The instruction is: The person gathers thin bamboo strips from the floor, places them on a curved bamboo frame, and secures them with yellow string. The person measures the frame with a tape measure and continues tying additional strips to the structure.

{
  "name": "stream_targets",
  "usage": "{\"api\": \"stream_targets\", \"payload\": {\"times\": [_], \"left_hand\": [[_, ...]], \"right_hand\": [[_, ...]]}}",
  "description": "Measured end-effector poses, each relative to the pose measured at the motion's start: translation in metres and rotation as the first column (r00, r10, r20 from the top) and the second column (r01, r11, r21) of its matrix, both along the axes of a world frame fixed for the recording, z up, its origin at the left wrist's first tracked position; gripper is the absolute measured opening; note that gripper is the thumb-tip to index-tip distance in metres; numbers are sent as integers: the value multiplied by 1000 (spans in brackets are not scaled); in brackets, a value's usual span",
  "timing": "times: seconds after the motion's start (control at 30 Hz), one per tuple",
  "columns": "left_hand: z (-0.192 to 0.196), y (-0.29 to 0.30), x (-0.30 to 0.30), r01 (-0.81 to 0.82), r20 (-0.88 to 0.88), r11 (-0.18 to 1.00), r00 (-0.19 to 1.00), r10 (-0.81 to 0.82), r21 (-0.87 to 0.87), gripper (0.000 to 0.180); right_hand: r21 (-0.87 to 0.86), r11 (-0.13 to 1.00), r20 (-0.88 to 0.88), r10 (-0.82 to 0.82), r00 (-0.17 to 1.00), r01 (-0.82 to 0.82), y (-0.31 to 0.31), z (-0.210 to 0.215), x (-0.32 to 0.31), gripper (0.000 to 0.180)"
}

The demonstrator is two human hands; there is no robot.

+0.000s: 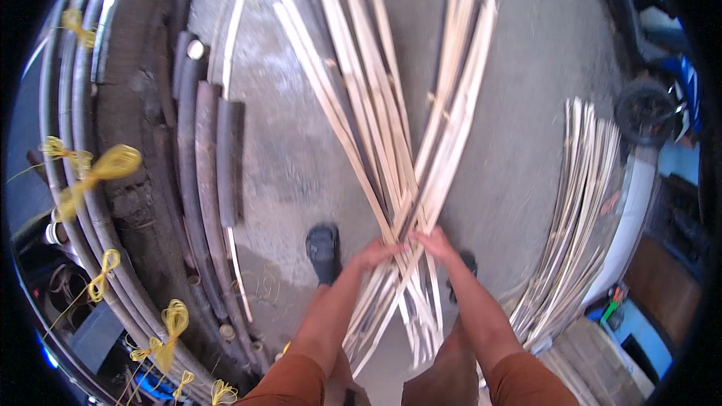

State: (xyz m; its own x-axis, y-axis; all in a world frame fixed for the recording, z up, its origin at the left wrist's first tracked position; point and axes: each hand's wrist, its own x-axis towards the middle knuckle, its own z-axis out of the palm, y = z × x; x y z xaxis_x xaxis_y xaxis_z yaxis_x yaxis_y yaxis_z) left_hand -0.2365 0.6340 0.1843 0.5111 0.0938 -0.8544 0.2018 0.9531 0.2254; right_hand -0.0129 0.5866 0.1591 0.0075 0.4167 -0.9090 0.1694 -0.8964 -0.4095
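Long, pale split bamboo strips (372,98), some with a dark outer side, cross in front of me in an X and fan out away from me. My left hand (382,252) is closed round strips at the crossing. Close beside it, my right hand (432,244) grips the other group of strips (456,105), which leans to the far right. The near ends of the strips spread out between my legs. My fingers are partly hidden by the strips and by my own hands.
Whole dark bamboo poles (204,150) lie on the floor to the left. Beyond them run long grey poles (79,150) with yellow twine (113,165) tied on. Another pile of thin strips (571,210) lies to the right, near a black wheel (645,111). My feet stand on concrete (271,158).
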Motion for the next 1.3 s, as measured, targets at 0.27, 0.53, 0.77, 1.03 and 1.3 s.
{"api": "stream_targets", "payload": {"times": [0.27, 0.53, 0.77, 1.03, 1.3], "left_hand": [[36, 139, 148, 207, -82, 954, 978, -193, 216, 82], [-116, 239, 309, 62, -93, 949, 995, -35, 310, 88], [-155, 239, 347, -63, -266, 802, 925, 270, 594, 79], [-110, 133, 264, -222, -403, 832, 793, 457, 508, 61], [52, 26, 151, -61, -478, 886, 824, 304, 459, 44]], "right_hand": [[94, 995, 60, -23, 998, 18, 125, 25, 151, 50], [184, 981, 131, -94, 987, 69, 257, -72, 291, 53], [272, 960, 270, -147, 952, 71, 264, -114, 309, 68], [377, 926, 571, -251, 782, 21, 208, -106, 256, 49], [607, 791, 481, -441, 758, 75, 214, -38, 240, 35]]}}
